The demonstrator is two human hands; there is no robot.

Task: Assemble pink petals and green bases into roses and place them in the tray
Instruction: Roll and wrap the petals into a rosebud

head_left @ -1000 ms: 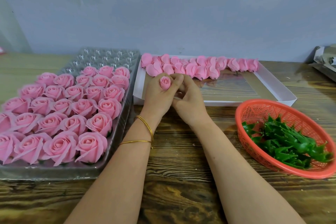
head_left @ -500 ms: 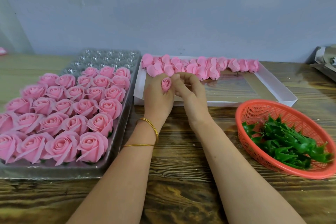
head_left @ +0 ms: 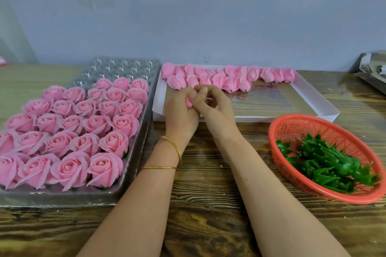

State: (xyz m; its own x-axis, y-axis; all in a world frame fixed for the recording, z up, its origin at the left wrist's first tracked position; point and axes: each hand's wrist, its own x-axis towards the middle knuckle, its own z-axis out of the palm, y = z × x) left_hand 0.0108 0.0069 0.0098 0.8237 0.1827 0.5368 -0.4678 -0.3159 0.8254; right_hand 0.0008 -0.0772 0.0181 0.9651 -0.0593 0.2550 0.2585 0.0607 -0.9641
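Petal bud [head_left: 189, 101] is held between both hands above the near edge of the white box [head_left: 271, 118], at the middle of the table [head_left: 208, 225]. The left hand [head_left: 179, 110] is curled round it from the left, and the fingertips of the right hand [head_left: 217, 108] are pinched on it from the right, so that only a sliver of pink is seen. Which way the bud points, and how its long axis lies, cannot be told — too much of it is covered.

The coming move is judged to turn on the green bases [head_left: 325, 162], since no green is seen on the bud. They are heaped in the red basket [head_left: 296, 127], which lies to the right of the hands and nearer the person, well apart from them; the right hand is the nearer one. The bases are jumbled, though many appear to be laid with their long axes running from far-left to near-right.

The tray [head_left: 146, 123] lies on the other side, just beside the left forearm, its long axis running away from the person. Finished roses [head_left: 104, 169] are set in its near rows, blooms up — only cells [head_left: 117, 67] at the far end are seen bare. Loose petals [head_left: 229, 78] are lined along the far side of the box.
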